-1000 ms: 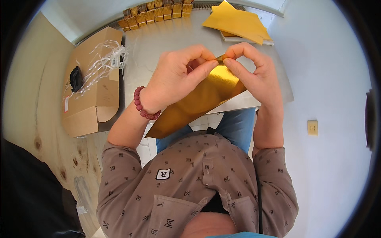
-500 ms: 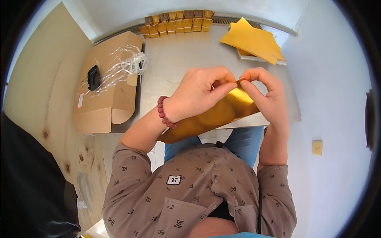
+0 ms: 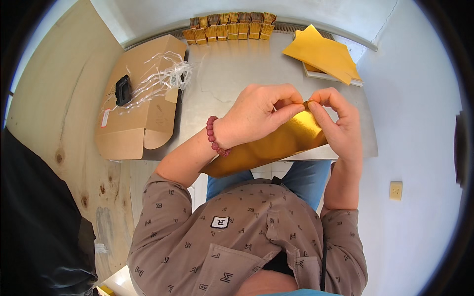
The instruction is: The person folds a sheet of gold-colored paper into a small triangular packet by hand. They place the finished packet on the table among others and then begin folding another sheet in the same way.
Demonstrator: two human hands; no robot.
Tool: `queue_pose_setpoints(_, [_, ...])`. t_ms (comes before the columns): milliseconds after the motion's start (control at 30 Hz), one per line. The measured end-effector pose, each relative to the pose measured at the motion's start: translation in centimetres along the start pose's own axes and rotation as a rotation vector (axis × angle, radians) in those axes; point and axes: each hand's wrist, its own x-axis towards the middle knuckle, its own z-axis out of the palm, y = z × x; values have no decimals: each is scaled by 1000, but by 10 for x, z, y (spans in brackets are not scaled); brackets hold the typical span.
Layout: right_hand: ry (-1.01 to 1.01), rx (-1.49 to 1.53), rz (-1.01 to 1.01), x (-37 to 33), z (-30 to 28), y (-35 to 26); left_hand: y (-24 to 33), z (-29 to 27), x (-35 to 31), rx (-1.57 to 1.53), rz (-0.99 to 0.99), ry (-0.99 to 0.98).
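Observation:
A shiny gold foil sheet (image 3: 269, 148) hangs tilted between my hands, over the near edge of the metal table. My left hand (image 3: 261, 111), with a dark red bead bracelet (image 3: 213, 138) at its wrist, pinches the sheet's upper edge between thumb and fingers. Close beside it, my right hand (image 3: 336, 118) pinches the same edge near a corner. The fingertips of both hands nearly meet there. My left hand and forearm hide part of the sheet.
On the metal table (image 3: 237, 64), bundled gold strips (image 3: 229, 32) stand in two rows at the back. Gold sheets (image 3: 321, 52) lie stacked at the back right. At left, a cardboard box (image 3: 143, 118) carries a black plastic piece (image 3: 123, 91) and clear stringy plastic (image 3: 163, 79).
Both hands keep their pinch on the gold sheet, with little change between the fingers. The whole scene sits slightly further right in the picture.

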Motion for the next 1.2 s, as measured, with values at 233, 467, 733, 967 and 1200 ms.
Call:
queue_pose_setpoints(233, [19,31,34,-1,4,10,-6,1,3,-87,-14,-9])
queue_pose_setpoints(467, [177,41,11,-4,0,22,-12,-4,-2,-134,-81,-56])
queue_pose_setpoints(733, [342,80,-40,-15,-10,34,-24,-35,-18,59,-137,-62])
queue_pose_setpoints(967, [465,143,-54,-16,-20,38,-25,-54,-28,48,-129,-17])
queue_pose_setpoints(1200, [525,176,-53,-18,-22,48,-25,-60,-37,-80,-205,79])
